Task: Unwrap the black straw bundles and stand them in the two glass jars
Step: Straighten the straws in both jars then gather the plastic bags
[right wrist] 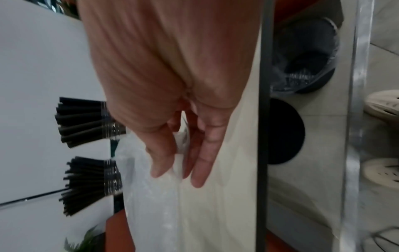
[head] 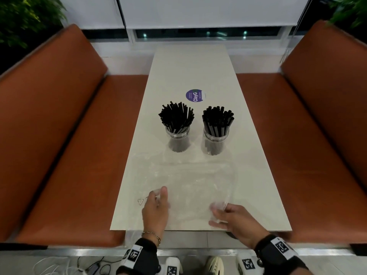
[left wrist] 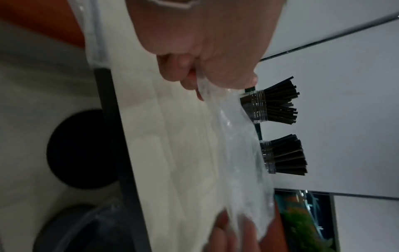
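Two glass jars stand side by side mid-table, the left jar (head: pixel 178 140) and the right jar (head: pixel 215 142), each packed with upright black straws (head: pixel 176 118) (head: pixel 217 121). A clear plastic wrap (head: pixel 190 183) lies spread in front of them, with no straws in it. My left hand (head: pixel 158 193) pinches its left edge and my right hand (head: pixel 218 212) pinches its right edge. In the left wrist view my left hand (left wrist: pixel 199 85) grips the wrap (left wrist: pixel 235 153) between thumb and fingers. The right wrist view shows my right hand (right wrist: pixel 179 170) with the film (right wrist: pixel 151 204) between thumb and fingers.
Orange bench seats (head: pixel 65 147) (head: pixel 297 147) flank the pale table (head: pixel 190 66). A purple round sticker (head: pixel 195 95) lies behind the jars. A small loop (head: pixel 141 201), perhaps a rubber band, rests left of my left hand. A lined bin (right wrist: pixel 302 59) stands under the table's near edge.
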